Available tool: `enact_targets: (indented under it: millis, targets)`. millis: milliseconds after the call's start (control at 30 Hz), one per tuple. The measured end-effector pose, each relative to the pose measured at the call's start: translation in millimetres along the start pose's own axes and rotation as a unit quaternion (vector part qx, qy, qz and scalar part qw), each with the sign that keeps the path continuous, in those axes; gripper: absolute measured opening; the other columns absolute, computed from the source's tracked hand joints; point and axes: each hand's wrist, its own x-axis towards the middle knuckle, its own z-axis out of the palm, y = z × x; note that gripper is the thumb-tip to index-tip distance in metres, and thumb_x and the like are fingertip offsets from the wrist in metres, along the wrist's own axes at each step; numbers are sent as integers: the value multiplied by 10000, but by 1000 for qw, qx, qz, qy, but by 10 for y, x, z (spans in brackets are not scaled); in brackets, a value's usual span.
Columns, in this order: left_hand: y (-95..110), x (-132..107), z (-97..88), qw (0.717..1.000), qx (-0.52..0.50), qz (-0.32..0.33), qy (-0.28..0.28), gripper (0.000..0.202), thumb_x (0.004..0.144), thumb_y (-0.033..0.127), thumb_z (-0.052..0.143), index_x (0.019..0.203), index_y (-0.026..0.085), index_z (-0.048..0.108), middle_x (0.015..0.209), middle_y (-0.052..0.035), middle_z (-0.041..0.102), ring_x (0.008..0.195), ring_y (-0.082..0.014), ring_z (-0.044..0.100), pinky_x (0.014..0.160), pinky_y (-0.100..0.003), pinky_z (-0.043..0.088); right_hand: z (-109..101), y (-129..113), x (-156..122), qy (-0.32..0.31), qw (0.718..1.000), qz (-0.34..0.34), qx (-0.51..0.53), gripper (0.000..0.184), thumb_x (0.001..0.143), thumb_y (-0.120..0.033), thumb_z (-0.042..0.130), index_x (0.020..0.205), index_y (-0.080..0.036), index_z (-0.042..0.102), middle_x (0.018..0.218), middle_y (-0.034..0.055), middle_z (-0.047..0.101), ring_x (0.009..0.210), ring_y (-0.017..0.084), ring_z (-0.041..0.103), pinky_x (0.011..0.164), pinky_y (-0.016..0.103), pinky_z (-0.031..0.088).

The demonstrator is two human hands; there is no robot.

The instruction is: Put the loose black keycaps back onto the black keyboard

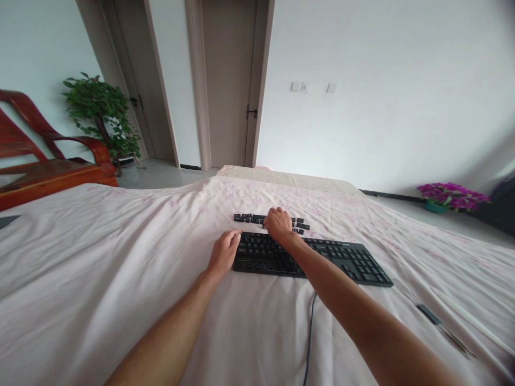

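A black keyboard (338, 257) lies on the cloth, and its lower left rows lack keycaps. My left hand (225, 249) grips the keyboard's left end, with the thumb near its top corner. Beyond the keyboard, several loose black keycaps (249, 219) lie in rough rows. My right hand (278, 222) reaches over the keyboard to these keycaps, its fingers curled down and pressed together among them. Whatever its fingertips hold is hidden behind the hand. My right forearm covers part of the keyboard's middle.
A pale flowered cloth (249, 321) with folds covers the surface. The keyboard's cable (310, 338) runs toward me. At the right lies a thin tool with a dark middle (428, 314). A wooden chair (60, 166), a leafy plant (98, 107) and purple flowers (454, 195) stand beyond.
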Motion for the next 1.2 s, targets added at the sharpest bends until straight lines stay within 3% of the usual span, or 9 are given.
enact_targets:
  millis: [467, 600, 667, 733, 800, 900, 967, 1067, 1200]
  targets:
    - [5, 2, 2, 1000, 0, 2, 0, 355, 940, 359, 406, 1121, 204, 669, 1169, -66, 687, 1111, -189, 617, 1001, -323, 442, -3, -55, 73, -19, 999, -40, 15, 232, 842, -89, 526, 841, -150, 749, 1029, 142, 689, 1064, 258, 495, 871, 347, 330]
    - [7, 6, 2, 1000, 0, 2, 0, 358, 942, 358, 399, 1115, 197, 668, 1165, -69, 686, 1109, -187, 616, 1003, -318, 437, -28, -44, 58, -4, 998, -20, 54, 161, 825, -204, 612, 881, -202, 762, 1000, 99, 713, 1045, 249, 534, 847, 327, 361]
    - [-2, 7, 4, 1000, -3, 5, 0, 358, 942, 363, 399, 1114, 198, 666, 1161, -66, 687, 1106, -184, 616, 1002, -312, 435, -53, -25, 13, -8, 988, 10, 157, 194, 808, -317, 649, 947, -241, 762, 917, 52, 729, 928, 220, 587, 765, 299, 394]
    - [-15, 7, 7, 1000, -5, 6, 0, 357, 942, 370, 401, 1114, 201, 664, 1158, -62, 687, 1106, -183, 615, 1005, -308, 431, -86, -10, -73, -10, 940, 46, 339, 290, 768, -410, 674, 975, -227, 761, 796, 26, 724, 768, 182, 604, 696, 285, 405]
    - [-24, 4, 10, 1000, -6, 6, 0, 355, 941, 373, 403, 1110, 202, 664, 1158, -62, 686, 1107, -182, 613, 1008, -309, 429, -126, -7, -200, -7, 854, 67, 516, 371, 696, -453, 716, 944, -181, 765, 719, 20, 704, 677, 156, 585, 681, 287, 409]
    - [-26, -1, 13, 1000, -4, 11, 0, 344, 936, 368, 412, 1092, 203, 671, 1148, -61, 687, 1093, -184, 618, 1002, -312, 432, -188, -22, -428, -15, 751, 74, 656, 418, 585, -471, 781, 865, -162, 758, 705, 16, 691, 658, 139, 563, 679, 285, 405]
    - [-23, -4, 13, 1000, 0, 16, 0, 334, 930, 363, 422, 1075, 206, 678, 1130, -58, 692, 1077, -185, 624, 992, -314, 440, -219, -31, -568, -33, 701, 82, 708, 416, 532, -459, 815, 817, -164, 747, 706, 12, 685, 649, 127, 547, 652, 271, 388]
    - [-21, -9, 10, 1000, 6, 17, 1, 332, 927, 363, 421, 1062, 213, 686, 1121, -55, 694, 1075, -188, 625, 988, -324, 444, -237, -25, -724, -51, 661, 95, 742, 400, 524, -450, 830, 793, -171, 734, 686, 1, 660, 591, 100, 483, 561, 243, 315]
    - [-24, -12, 6, 1000, 9, 16, -4, 342, 927, 365, 415, 1068, 210, 685, 1134, -59, 691, 1086, -191, 623, 997, -331, 440, -230, 5, -862, -49, 647, 104, 754, 345, 579, -461, 809, 756, -182, 711, 656, -9, 619, 570, 94, 432, 523, 236, 256]
